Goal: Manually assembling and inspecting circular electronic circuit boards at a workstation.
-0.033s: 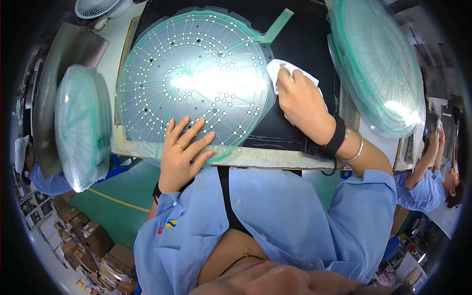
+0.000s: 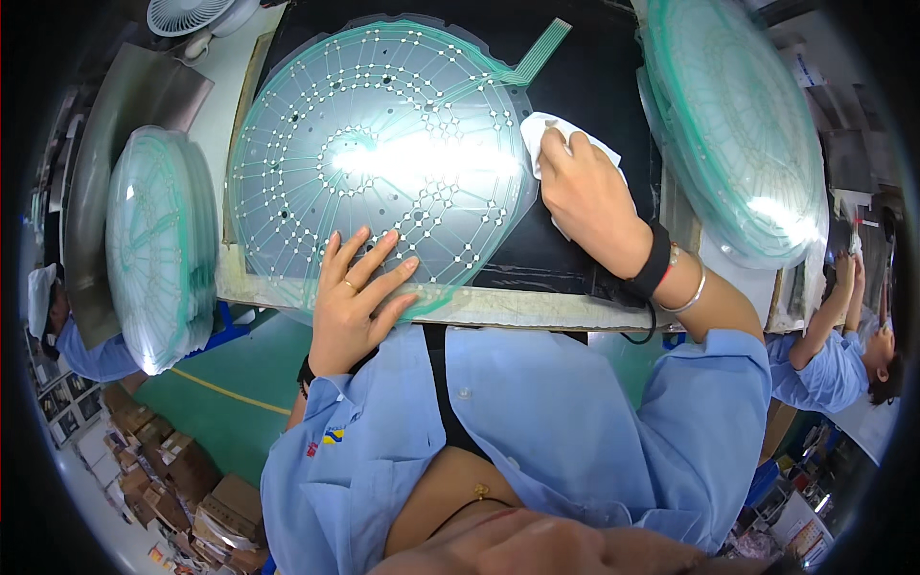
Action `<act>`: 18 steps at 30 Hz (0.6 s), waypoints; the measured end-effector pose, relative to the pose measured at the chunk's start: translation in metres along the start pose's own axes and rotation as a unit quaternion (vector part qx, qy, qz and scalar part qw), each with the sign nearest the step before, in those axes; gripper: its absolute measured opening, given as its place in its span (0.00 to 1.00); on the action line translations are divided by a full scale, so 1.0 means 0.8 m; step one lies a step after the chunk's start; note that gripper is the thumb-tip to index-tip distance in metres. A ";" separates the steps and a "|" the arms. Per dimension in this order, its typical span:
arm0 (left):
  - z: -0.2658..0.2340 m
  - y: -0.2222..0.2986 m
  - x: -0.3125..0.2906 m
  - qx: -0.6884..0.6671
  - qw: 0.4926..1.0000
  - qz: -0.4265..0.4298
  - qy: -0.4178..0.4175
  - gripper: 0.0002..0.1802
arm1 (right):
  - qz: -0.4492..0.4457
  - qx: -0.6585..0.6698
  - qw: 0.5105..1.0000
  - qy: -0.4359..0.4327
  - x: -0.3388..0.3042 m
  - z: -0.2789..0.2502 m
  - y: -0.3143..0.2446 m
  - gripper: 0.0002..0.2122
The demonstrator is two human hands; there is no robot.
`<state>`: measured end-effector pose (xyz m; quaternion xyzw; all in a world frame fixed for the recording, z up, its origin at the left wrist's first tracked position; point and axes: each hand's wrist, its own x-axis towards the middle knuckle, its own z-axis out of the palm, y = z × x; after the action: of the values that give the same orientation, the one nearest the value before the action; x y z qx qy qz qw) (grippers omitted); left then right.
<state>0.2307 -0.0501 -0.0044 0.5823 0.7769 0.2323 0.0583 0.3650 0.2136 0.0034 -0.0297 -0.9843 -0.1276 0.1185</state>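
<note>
A round, see-through circuit sheet [image 2: 316, 206] with green lines and small white pads lies on a black work surface [image 2: 594, 67]. Its green striped tail [image 2: 543, 53] points to the far right. My left hand [image 2: 356, 302] rests on the sheet's near edge, fingers spread and holding nothing. At the right edge of the sheet, my right hand [image 2: 594, 196] grips a white cloth [image 2: 537, 134] with curled fingers. A black band circles the right wrist. Bright glare hides part of the sheet's middle.
Stacks of similar round sheets stand at the left [image 2: 158, 249] and at the right [image 2: 738, 125]. A white fan [image 2: 187, 14] sits at the far left. Cardboard boxes [image 2: 230, 513] lie on the floor at lower left. Other people work at both sides.
Almost nothing differs. My right hand and the cloth have shifted very slightly; the left hand stays in place on the sheet.
</note>
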 end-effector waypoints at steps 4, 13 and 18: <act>-0.017 -0.007 -0.010 -0.090 0.996 -0.002 0.017 0.23 | 0.083 0.000 0.996 -0.024 0.028 0.015 0.031 0.09; -0.086 -0.029 -0.064 0.169 0.982 -0.040 -0.074 0.34 | 0.118 -0.149 0.924 0.332 0.063 -0.052 0.147 0.18; -0.081 -0.009 -0.036 0.063 0.998 -0.027 -0.012 0.27 | 0.251 0.661 0.659 -0.257 0.036 -0.069 0.061 0.39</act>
<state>0.2104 -0.0972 0.0446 0.5665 0.8047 0.1737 0.0371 0.3540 0.2471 0.0739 -0.2213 -0.7556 0.6042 -0.1229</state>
